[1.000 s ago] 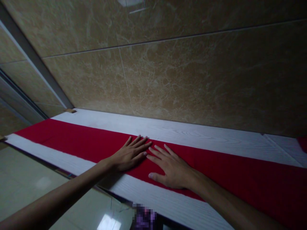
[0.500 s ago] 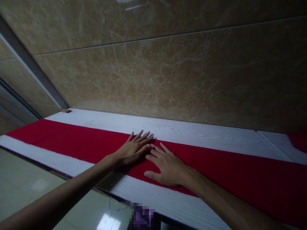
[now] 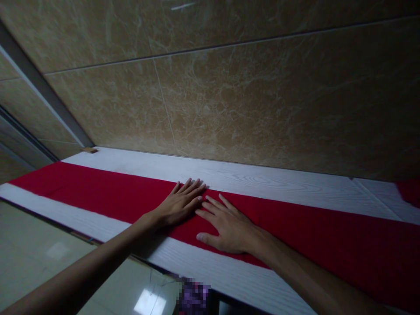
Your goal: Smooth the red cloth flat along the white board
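Our left hand (image 3: 180, 205) and right hand (image 3: 231, 230): spread flat, gripping nothing, both on red cloth strip (image 3: 114, 189) | strip lies lengthwise along white wood-grain surface (image 3: 210, 257) | we judge step: smoothing | next move likely needs even pressure, no bunching

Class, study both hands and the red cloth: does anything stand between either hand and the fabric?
Nothing visible does: the left hand and right hand both lie palm-down on the red cloth, though their undersides are hidden.
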Available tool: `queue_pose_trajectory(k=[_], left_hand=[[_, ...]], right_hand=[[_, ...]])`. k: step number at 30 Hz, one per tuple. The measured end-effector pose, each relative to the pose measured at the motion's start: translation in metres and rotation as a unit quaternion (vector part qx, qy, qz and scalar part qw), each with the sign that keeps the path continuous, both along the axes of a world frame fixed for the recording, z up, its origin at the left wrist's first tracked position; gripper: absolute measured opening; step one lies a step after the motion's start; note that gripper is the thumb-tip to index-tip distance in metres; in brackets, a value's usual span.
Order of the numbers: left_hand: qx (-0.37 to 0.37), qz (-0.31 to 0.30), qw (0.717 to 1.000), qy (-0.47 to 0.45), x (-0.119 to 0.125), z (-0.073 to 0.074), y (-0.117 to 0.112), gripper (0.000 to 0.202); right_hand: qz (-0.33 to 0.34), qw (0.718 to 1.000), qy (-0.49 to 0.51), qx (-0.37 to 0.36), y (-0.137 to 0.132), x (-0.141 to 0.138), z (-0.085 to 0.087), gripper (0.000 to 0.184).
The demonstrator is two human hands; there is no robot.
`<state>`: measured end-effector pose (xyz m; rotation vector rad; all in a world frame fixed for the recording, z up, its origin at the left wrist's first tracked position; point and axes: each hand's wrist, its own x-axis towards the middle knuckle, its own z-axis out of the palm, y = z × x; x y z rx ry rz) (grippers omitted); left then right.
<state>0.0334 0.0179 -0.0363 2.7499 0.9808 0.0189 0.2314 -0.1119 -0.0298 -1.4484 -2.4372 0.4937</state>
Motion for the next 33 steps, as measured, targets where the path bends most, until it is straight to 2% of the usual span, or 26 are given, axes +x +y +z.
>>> queue_pose_trajectory(k=[5,13,23,33], left_hand=[[0.011,0.001,1.0,-0.006,0.001,-0.001,-0.001,0.062],[-0.002,0.013,1.0,0.016,0.004,0.005,-0.005,0.062],[0.007,0.008,1.0,0.01,0.003,0.0,-0.002,0.06],[0.01,0.013,1.0,0.007,0.002,-0.003,0.0,0.058]], right_hand=[[-0.002,1.0,-0.007,0.007,0.001,-0.001,-0.003,0.076],[-0.002,1.0,-0.004,0.002,0.001,-0.002,-0.002,0.075],[-0.003,1.0,0.0,0.001,0.001,-0.001,-0.003,0.074],[-0.01,0.999,0.013,-0.031,-0.005,0.006,0.009,0.079]])
